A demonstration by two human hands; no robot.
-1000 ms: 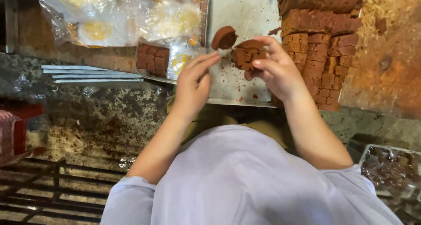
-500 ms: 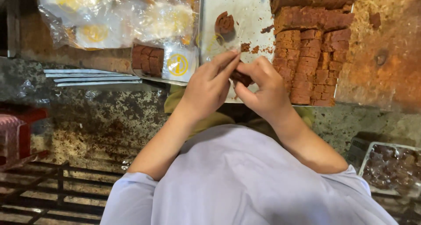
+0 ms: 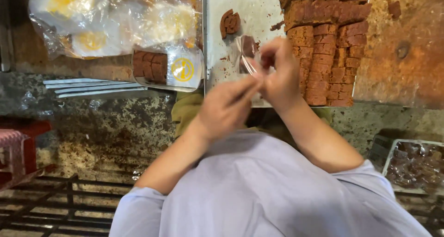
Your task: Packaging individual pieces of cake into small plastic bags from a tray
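Since 0.5 s ago, both hands rose off the tray (image 3: 217,56). Left hand (image 3: 226,108) pinched shut on the clear wrapper (image 3: 244,56); right hand (image 3: 277,75) closed on the wrapper and the brown piece (image 3: 249,45) inside. Judged light, crumbly, film slippery: grip the edges.
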